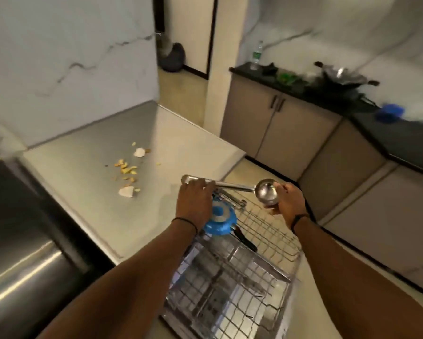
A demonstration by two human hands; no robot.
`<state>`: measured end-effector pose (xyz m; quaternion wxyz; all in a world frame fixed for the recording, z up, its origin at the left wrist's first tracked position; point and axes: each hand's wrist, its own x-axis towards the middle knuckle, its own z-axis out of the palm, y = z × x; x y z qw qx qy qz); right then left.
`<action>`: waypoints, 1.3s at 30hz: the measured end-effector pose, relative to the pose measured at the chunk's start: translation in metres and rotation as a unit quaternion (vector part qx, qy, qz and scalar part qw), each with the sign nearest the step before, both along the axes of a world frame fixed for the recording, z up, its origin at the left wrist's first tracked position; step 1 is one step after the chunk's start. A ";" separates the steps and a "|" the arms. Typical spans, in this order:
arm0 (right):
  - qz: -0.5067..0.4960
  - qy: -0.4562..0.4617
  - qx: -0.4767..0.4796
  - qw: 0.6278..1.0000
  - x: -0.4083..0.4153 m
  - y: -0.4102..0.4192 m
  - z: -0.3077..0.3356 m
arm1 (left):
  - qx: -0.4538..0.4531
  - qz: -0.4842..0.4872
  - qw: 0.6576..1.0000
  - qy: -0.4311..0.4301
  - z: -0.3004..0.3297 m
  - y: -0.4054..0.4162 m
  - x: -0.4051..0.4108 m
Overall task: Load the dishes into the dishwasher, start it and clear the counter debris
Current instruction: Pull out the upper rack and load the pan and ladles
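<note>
A steel ladle (239,187) is held level above the pulled-out dishwasher rack (266,231). My left hand (193,204) grips its handle end. My right hand (288,200) curls around the ladle's bowl from the right. A blue round lid with a steel centre (221,217) lies in the rack just under my left hand, beside a black handle (247,241) and some steel utensils. Yellow food scraps (127,170) and two white shell pieces lie on the steel counter (88,199).
A lower wire rack (227,297) sits below the upper one. A dark steel sink (17,253) is at left. Across the aisle, grey cabinets (279,128) carry a black counter with a wok (345,77), bottle (256,55) and blue item (389,112).
</note>
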<state>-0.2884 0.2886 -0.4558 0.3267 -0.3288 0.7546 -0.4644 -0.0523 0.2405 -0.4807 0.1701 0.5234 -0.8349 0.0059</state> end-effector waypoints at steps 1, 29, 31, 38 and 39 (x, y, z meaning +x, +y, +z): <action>-0.025 -0.001 0.000 1.000 -0.023 0.011 -0.003 | 0.034 -0.023 0.999 -0.009 -0.002 0.003 -0.024; -0.007 0.420 0.057 0.906 -0.150 0.019 -0.080 | 0.336 -0.039 0.935 -0.110 -0.131 0.026 -0.122; -0.017 0.363 0.081 0.928 -0.144 0.017 -0.091 | 0.362 -0.009 0.928 -0.086 -0.135 0.024 -0.116; -0.204 0.039 0.239 0.948 -0.144 0.048 -0.152 | 0.421 0.027 0.907 -0.025 -0.144 0.027 -0.120; -0.212 -0.006 0.258 0.943 -0.141 0.054 -0.165 | 0.426 0.030 0.904 -0.019 -0.147 0.027 -0.122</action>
